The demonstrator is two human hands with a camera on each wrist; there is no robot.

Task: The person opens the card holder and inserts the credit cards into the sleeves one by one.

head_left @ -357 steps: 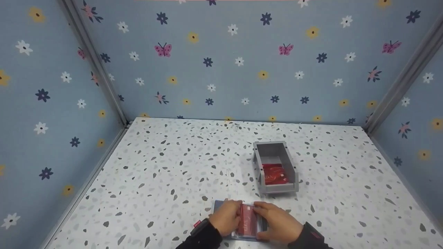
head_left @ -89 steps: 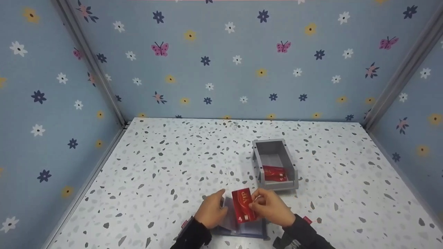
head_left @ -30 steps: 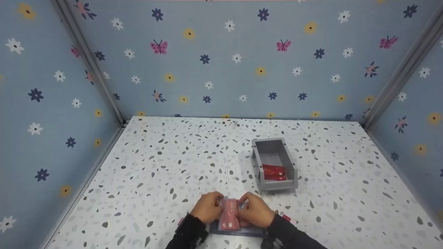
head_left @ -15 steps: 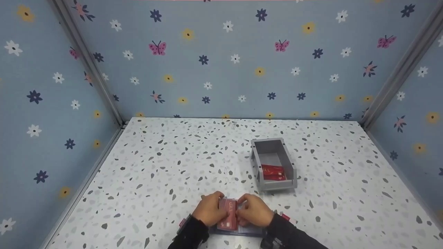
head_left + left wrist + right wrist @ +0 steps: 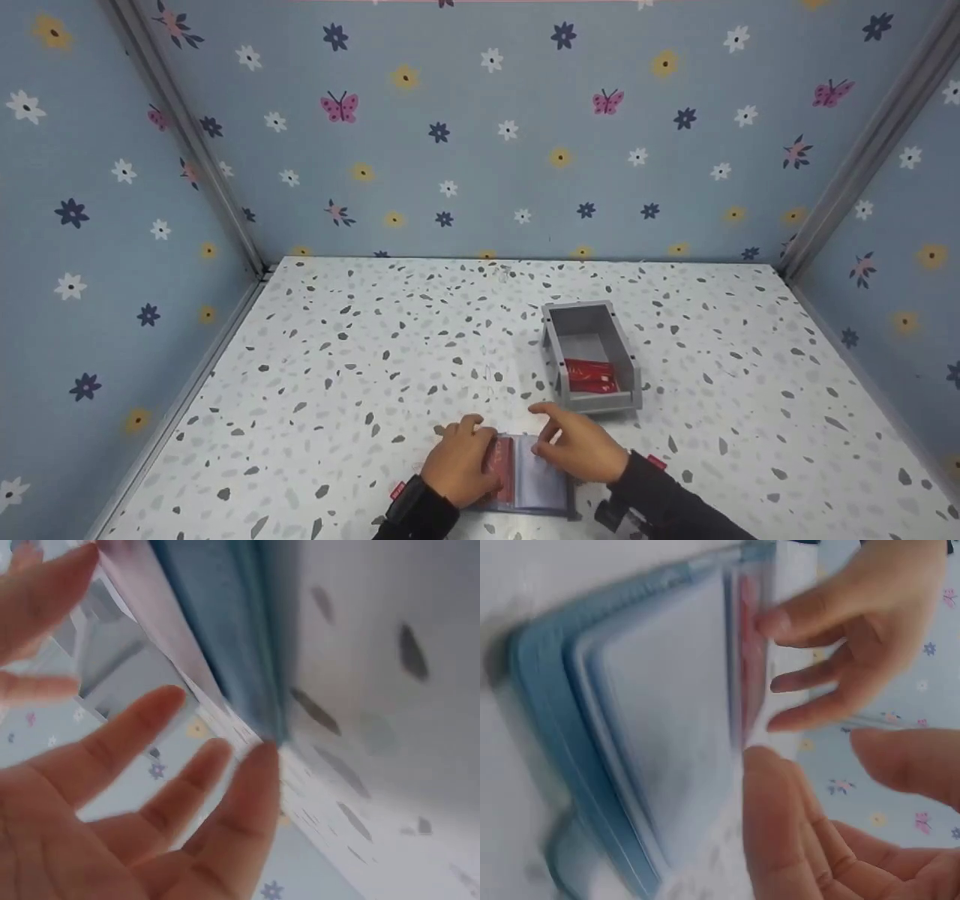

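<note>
An opened card holder [image 5: 541, 480] with clear sleeves and a blue cover lies at the table's near side. Inside its left sleeve is a red card [image 5: 502, 469], partly covered by my left hand [image 5: 459, 463]. That hand rests along the left page with its fingers loosely extended; the left wrist view shows fingertips beside the blue cover [image 5: 225, 630]. My right hand [image 5: 589, 450] hovers by the upper right of the whitish right page, thumb and forefinger apart. In the right wrist view nothing is between the right fingers [image 5: 776, 825].
Beyond the holder, slightly right, stands a grey open-front bin [image 5: 600, 403] with red cards [image 5: 591, 376] lying in its front part. Flower-patterned walls [image 5: 480, 150] enclose the speckled white table [image 5: 375, 330] at the back and both sides.
The red VIP card, earlier pinched by my right hand above the holder, is now in a sleeve. My right hand has let go and moved right; the sleeve page lies flatter at left.
</note>
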